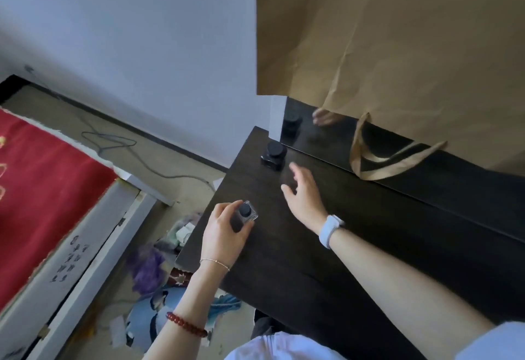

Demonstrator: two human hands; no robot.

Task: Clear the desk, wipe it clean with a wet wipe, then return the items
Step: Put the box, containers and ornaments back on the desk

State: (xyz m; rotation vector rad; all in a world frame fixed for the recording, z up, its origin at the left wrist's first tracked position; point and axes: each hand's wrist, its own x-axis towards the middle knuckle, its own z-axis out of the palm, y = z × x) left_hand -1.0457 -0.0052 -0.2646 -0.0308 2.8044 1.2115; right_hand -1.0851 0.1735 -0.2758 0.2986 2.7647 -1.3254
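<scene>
A dark wooden desk (355,246) runs from the lower middle to the right. My left hand (224,234) is closed around a small glass bottle with a black cap (246,213) at the desk's left edge. A second dark bottle with a round black cap (274,155) stands at the far left corner of the desk, beside the mirror. My right hand (305,192) hovers over the desk with fingers spread, a short way in front of that bottle and holding nothing.
A mirror (318,135) covered by a brown paper bag (397,47) with a handle loop (383,163) stands along the desk's back. Left of the desk lie floor clutter (159,274), a cable (113,143) and a bed with a red cover (42,189).
</scene>
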